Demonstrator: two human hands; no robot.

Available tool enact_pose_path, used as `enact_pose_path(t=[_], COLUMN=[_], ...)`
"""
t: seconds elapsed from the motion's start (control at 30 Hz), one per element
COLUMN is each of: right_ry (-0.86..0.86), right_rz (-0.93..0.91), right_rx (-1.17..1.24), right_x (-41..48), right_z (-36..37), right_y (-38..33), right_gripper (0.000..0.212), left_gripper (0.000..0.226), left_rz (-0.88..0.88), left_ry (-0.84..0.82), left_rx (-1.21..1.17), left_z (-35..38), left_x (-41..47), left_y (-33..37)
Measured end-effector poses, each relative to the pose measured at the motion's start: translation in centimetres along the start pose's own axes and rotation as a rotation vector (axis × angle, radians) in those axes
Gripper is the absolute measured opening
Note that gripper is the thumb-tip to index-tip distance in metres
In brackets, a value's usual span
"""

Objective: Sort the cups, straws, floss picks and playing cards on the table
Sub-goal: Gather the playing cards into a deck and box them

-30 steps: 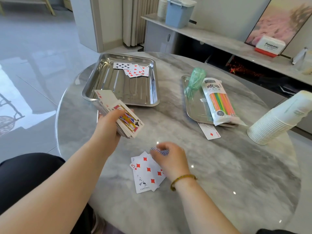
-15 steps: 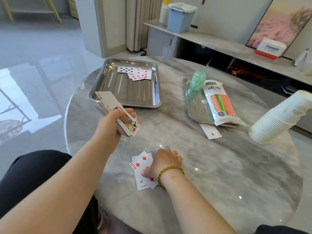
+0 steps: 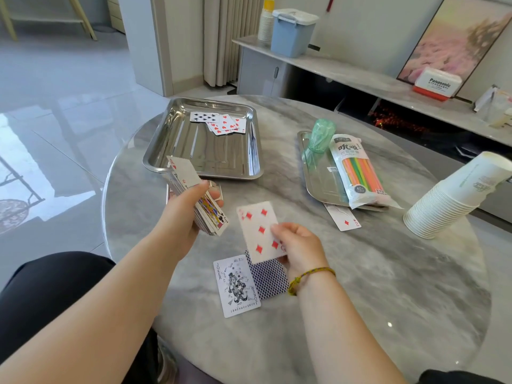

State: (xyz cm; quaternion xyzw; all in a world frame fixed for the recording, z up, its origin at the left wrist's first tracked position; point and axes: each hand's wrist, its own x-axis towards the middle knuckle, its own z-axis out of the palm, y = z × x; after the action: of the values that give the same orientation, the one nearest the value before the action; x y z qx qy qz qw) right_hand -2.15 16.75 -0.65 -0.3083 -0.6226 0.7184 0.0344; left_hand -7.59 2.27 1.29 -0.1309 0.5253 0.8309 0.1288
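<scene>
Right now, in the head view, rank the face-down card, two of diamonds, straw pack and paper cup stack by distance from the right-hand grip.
From the right-hand grip:
1. Face-down card, close under it, slightly left.
2. Two of diamonds, ahead to the right.
3. Straw pack, farther back on the right.
4. Paper cup stack, at the far right.

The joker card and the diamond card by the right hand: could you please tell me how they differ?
The joker card lies flat on the table, untouched; the diamond card is pinched in the right hand. The joker card shows a black-and-white figure; the diamond card shows red pips. Both are face up and look the same size.
</scene>
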Motion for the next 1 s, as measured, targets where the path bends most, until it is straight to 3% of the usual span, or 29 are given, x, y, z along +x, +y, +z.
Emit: enact_pose_path(t=[0.1,0.2,0.3,0.43,0.53,0.6,0.73,0.9,1.0], right_ry=[-0.05,-0.108,-0.151,-0.108,-0.185,-0.178,-0.172,-0.188,-0.149], right_rz=[0.015,-0.055,-0.134,-0.236,-0.216,-0.259,-0.33,-0.246,-0.182], right_rx=[0.195,0.102,-0.047,-0.573,-1.133,-1.324,-1.404,-1.43,-1.468], right_x=[-0.4,-1.3,-1.6,-1.8,-2.9,-3.8,-3.9,-2.5,-1.5], right_z=[0.8,2.7,3.4,2.1,1.6,1.8,1.6,0.5,0.5], right_y=[-1.2,-1.1,-0.6,0.9,3.3,4.4,5.1,3.9,2.9], right_gripper=[0.024,0.024,0.02,0.013,0.042,0.054,0.056,0.062,0.054], left_gripper=[0.006,0.01,0.017,0.025,0.023,0.031,0.03,0.038,0.035], left_rz=[-0.062,-0.069,0.0,0.055,0.101,0.116,0.157,0.14,0.129], left_ry=[-0.093,-0.222,-0.147,-0.024,0.016,0.036,0.034,0.062,0.054], left_rx=[0.091,0.15,0.164,-0.071,-0.17,-0.159,-0.095,-0.102,-0.071], left_z=[0.6,1.0,0.6,-0.2,-0.8,-1.0,-1.3,-1.7,-1.6], left_x=[-0.9,-1.7,-1.7,-1.2,-0.6,-0.4,-0.7,-0.7,-0.8], left_y=[-0.6,-1.0,-0.9,0.5,1.7,1.9,2.2,2.5,2.5])
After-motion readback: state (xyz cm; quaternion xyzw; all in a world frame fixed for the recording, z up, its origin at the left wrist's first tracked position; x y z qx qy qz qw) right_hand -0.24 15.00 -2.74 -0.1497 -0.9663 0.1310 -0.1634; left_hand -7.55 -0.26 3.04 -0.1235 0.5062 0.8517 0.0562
